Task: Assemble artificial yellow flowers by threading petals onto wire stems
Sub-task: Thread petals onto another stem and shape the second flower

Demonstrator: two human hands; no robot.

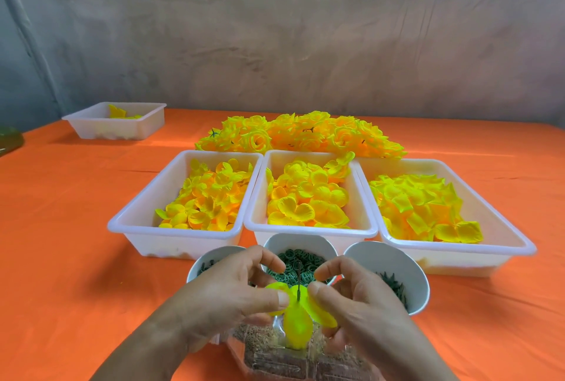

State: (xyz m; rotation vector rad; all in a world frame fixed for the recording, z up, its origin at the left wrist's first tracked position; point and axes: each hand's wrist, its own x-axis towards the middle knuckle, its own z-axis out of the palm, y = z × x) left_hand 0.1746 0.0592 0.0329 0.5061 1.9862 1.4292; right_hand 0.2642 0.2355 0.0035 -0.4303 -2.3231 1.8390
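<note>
**Petal on the wire, both hands on it**

The left hand (232, 298) and right hand (363, 301) met low in the middle of the orange worktop (61, 212), and the fingers (275, 296) of both pinched a yellow petal piece (298, 325) from either side. A thin wire stem (298, 276) poked up through its centre. Just behind sat three white cups (406, 270), the middle one full of green rings (301, 258). Past those were three white trays (171, 232) side by side, loaded with loose petals, then a pile of finished flowers (302, 132). A small tray (122, 132) stood well apart, far left. A clear plastic container (293, 359) lay under the hands.
</note>
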